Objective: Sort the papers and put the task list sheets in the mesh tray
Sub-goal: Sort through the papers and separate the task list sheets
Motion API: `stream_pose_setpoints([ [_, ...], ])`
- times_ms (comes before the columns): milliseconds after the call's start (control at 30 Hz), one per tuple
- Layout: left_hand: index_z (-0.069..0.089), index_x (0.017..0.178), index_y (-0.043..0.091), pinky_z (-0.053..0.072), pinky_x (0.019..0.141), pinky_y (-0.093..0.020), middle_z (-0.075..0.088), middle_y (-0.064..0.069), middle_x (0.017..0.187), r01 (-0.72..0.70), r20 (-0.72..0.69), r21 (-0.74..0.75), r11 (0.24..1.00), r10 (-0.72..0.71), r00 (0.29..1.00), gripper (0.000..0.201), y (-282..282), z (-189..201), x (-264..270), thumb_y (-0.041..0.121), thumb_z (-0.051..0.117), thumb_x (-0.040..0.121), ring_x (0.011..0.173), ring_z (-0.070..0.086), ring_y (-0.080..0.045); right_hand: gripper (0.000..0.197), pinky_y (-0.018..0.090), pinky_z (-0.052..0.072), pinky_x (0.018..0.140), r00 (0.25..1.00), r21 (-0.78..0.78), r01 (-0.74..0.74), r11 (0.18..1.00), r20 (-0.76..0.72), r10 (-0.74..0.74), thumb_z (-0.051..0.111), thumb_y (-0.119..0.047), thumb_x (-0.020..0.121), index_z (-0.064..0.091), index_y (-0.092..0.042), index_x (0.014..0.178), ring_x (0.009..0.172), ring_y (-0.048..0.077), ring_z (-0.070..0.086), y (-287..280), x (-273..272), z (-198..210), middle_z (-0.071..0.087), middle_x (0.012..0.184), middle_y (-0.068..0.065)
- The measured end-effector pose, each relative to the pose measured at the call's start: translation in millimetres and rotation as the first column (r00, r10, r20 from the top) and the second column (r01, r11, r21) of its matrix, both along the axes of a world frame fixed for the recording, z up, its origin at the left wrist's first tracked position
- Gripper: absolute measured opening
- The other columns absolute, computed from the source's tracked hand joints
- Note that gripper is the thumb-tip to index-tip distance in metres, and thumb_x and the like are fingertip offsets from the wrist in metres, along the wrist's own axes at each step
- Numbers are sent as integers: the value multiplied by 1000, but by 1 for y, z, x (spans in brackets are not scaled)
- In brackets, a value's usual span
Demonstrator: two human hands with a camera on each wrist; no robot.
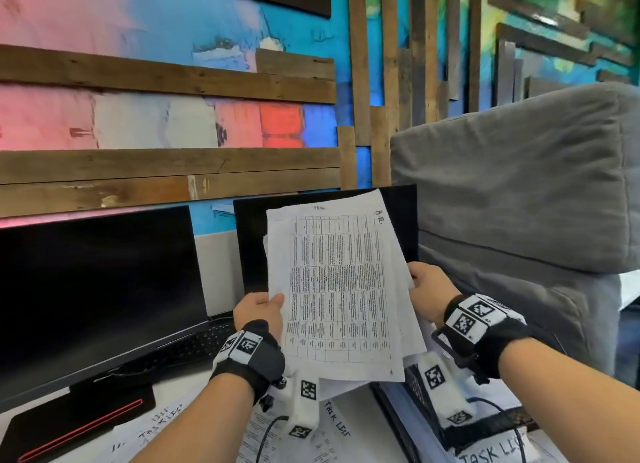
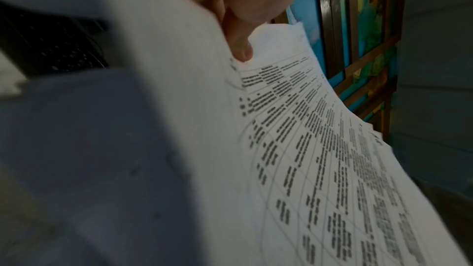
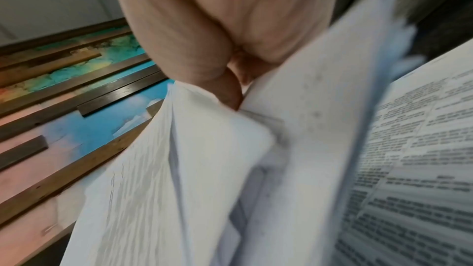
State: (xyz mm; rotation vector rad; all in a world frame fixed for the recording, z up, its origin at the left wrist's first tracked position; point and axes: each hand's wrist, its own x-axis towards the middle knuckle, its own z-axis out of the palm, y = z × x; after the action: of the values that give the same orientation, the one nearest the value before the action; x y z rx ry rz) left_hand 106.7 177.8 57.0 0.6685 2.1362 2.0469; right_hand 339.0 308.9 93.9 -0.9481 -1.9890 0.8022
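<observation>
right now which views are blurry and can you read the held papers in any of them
Head view: mostly sharp; the table on the stack of papers is too small to read. Left wrist view: dim, near paper blurred. Right wrist view: motion-smeared, with the right hand soft.

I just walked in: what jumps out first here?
A sheaf of printed table sheets held up in mid-view, the left hand gripping its left edge and the right hand its right. Behind it stand two dark monitors and a brightly painted wall with wooden planks.

Papers (image 1: 341,289) are held up before two monitors (image 1: 93,289); at 3 o'clock a cushion (image 1: 519,185); loose sheets (image 1: 332,428) on the tabletop (image 1: 356,414) at 6 o'clock.
</observation>
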Motion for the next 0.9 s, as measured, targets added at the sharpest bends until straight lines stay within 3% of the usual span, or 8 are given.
stream_pose_setpoints([
  [267,67,106,1,42,73,-24,67,-11,105,88,-14,-287,954,-96,995,19,-18,-16,-7,6,59,89,82,56,-22,15,34,49,76,929,-41,368,929,40,-367,55,-2,86,61,-12,94,90,33,62,29,48,-4,68,100,15],
  [400,64,92,15,35,67,-20,65,-9,107,153,17,-527,836,-169,985,20,-34,-27,1,25,48,96,89,56,-18,23,36,47,82,885,-138,454,880,-40,-463,55,-4,88,62,-8,110,102,37,60,23,62,-13,66,110,18],
  [500,63,113,7,32,51,-15,63,-12,119,148,-17,-651,745,-209,978,31,-38,-34,9,30,54,93,65,48,-13,20,34,45,81,866,-174,470,865,-101,-490,54,-3,89,61,-7,107,102,36,60,16,67,-18,65,111,18],
  [567,58,122,4,43,64,-14,60,-13,125,154,-33,-642,751,-228,973,35,-44,-35,13,25,50,96,76,56,-12,20,32,43,80,860,-173,477,862,-113,-498,54,-3,89,62,-7,107,103,35,60,9,68,-20,65,111,18],
  [667,50,128,5,45,93,-30,54,-12,132,167,-114,-785,597,-404,908,33,-55,-37,12,17,37,101,116,54,-26,19,32,42,80,857,-176,480,860,-115,-502,55,-5,89,61,-8,107,103,35,60,3,70,-21,65,112,17],
  [767,59,119,2,45,62,-14,62,-14,122,136,-96,-649,749,-258,961,32,-56,-45,-5,21,50,96,74,56,-11,18,31,41,78,848,-161,496,853,-119,-516,54,-3,89,61,-5,105,94,33,58,-2,70,-21,65,110,18],
  [833,62,113,0,31,47,-14,65,-16,115,57,-171,-704,708,-247,954,34,-61,-51,-14,24,58,91,56,40,-7,17,30,40,75,846,-149,503,852,-120,-520,53,-1,88,62,-2,104,85,29,53,-5,69,-21,65,106,18],
  [900,62,113,0,29,46,-14,65,-16,115,59,-168,-745,664,-273,947,35,-65,-55,-22,26,59,90,54,37,-6,18,30,41,75,843,-146,508,849,-115,-525,53,-1,89,62,-2,104,82,27,50,-6,68,-21,65,104,18],
])
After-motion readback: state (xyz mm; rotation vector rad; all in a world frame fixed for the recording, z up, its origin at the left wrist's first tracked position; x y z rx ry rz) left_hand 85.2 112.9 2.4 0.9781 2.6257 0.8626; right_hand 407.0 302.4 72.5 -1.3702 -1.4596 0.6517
